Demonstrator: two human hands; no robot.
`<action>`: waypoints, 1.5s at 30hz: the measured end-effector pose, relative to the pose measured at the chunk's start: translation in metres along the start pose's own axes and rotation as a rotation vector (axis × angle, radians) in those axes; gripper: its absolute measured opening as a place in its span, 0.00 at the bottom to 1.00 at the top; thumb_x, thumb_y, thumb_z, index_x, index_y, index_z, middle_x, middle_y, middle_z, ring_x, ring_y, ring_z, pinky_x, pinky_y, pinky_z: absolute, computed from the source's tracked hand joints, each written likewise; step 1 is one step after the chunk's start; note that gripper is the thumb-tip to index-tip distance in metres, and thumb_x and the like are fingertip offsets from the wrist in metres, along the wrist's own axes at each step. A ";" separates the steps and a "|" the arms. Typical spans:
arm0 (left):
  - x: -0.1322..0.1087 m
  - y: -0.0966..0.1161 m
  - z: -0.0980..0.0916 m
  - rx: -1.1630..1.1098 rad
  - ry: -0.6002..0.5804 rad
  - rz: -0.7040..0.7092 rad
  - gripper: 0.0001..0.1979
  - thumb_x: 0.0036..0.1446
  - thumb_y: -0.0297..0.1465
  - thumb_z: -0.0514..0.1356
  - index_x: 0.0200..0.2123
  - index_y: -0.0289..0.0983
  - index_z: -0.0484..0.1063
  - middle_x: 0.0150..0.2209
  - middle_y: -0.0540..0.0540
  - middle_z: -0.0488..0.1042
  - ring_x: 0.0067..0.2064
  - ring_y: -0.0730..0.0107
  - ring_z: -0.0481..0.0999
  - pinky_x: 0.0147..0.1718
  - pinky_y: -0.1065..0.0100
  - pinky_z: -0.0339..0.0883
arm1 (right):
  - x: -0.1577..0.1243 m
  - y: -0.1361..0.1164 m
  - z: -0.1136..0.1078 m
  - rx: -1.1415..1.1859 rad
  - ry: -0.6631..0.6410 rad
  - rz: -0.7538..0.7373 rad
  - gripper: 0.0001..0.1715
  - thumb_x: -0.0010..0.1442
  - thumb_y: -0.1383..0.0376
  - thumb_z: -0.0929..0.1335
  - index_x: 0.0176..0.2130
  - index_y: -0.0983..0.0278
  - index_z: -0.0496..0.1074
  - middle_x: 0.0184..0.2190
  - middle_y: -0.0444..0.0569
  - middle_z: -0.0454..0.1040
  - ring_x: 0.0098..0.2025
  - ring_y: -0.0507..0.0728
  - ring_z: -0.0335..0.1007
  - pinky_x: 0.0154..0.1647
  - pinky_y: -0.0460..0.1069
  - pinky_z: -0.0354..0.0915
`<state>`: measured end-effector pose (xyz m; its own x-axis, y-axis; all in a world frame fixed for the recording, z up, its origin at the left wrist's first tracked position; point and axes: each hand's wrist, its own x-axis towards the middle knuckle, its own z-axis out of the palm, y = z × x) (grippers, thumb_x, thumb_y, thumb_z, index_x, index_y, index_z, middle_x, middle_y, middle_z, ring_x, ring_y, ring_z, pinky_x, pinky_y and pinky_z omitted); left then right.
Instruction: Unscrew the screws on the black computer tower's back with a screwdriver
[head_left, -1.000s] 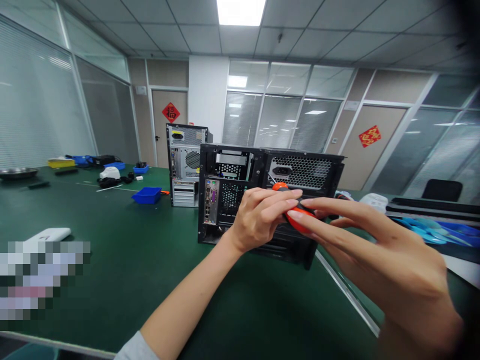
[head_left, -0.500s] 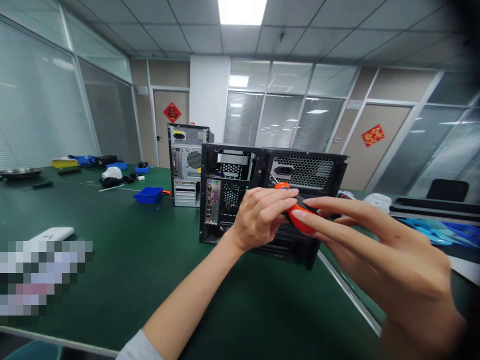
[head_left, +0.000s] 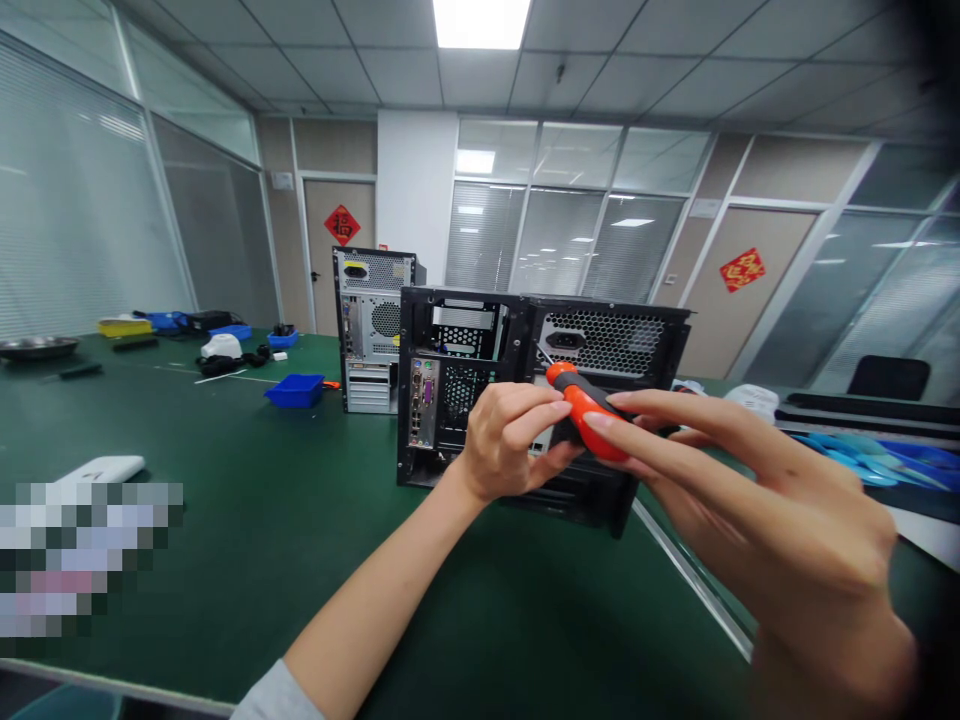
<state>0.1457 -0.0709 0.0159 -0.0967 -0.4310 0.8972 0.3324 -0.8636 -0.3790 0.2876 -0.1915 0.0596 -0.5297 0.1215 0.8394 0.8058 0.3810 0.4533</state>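
An orange-and-black screwdriver (head_left: 592, 425) points away from me at a computer case (head_left: 517, 400) lying on its side, back panel towards me. Its thin shaft reaches the edge of the perforated power supply panel (head_left: 619, 345), close to the power socket; the exact contact of the tip is too small to make out. My right hand (head_left: 765, 490) holds the handle between thumb and fingers from the right. My left hand (head_left: 506, 440) is closed, with thumb and fingertips at the handle's left side. Behind it, part of the back panel is hidden.
A second computer tower (head_left: 375, 340) stands upright behind on the left. Nearby sits a blue tray (head_left: 298, 390). Further left on the green table (head_left: 300, 530) are a metal pan (head_left: 37, 348), cables and small trays. Blue items (head_left: 855, 455) lie at the far right, beyond a table seam.
My left hand has slid back leftwards along the handle, uncovering more of the screwdriver's orange and black grip. My right hand keeps its hold almost unmoved.
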 end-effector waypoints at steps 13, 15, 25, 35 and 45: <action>-0.002 0.004 0.005 0.053 0.021 -0.023 0.22 0.56 0.40 0.60 0.50 0.38 0.60 0.40 0.47 0.69 0.41 0.71 0.74 0.36 0.68 0.72 | 0.001 -0.002 0.000 0.006 0.008 0.014 0.30 0.56 0.77 0.67 0.53 0.51 0.67 0.45 0.44 0.75 0.36 0.52 0.74 0.30 0.46 0.70; -0.002 0.006 0.006 0.062 0.024 -0.040 0.21 0.57 0.40 0.60 0.50 0.39 0.59 0.40 0.47 0.69 0.41 0.71 0.74 0.36 0.68 0.72 | 0.001 -0.003 0.000 0.019 0.001 0.022 0.29 0.57 0.77 0.67 0.53 0.52 0.67 0.45 0.44 0.74 0.35 0.52 0.73 0.31 0.47 0.70; -0.002 0.012 0.009 0.096 0.053 -0.087 0.22 0.59 0.43 0.57 0.50 0.36 0.60 0.40 0.46 0.68 0.42 0.71 0.73 0.38 0.67 0.72 | 0.002 -0.004 0.002 -0.004 0.029 0.027 0.26 0.56 0.75 0.69 0.51 0.54 0.68 0.43 0.44 0.75 0.33 0.52 0.73 0.30 0.47 0.69; -0.002 0.020 0.011 0.091 0.062 -0.133 0.24 0.58 0.43 0.58 0.52 0.36 0.60 0.41 0.45 0.68 0.43 0.70 0.72 0.41 0.66 0.71 | 0.004 -0.005 0.003 -0.044 0.089 0.010 0.19 0.54 0.74 0.71 0.46 0.61 0.71 0.40 0.47 0.76 0.32 0.51 0.72 0.30 0.45 0.67; -0.004 0.023 0.012 0.102 0.072 -0.163 0.22 0.59 0.41 0.58 0.52 0.36 0.60 0.42 0.45 0.67 0.45 0.70 0.71 0.42 0.67 0.71 | 0.007 -0.008 0.008 -0.025 0.141 -0.017 0.15 0.53 0.73 0.72 0.43 0.65 0.72 0.38 0.49 0.76 0.32 0.51 0.71 0.29 0.45 0.64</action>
<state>0.1651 -0.0857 0.0066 -0.2229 -0.3083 0.9248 0.4000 -0.8940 -0.2016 0.2758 -0.1860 0.0593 -0.5020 -0.0154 0.8647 0.8044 0.3589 0.4734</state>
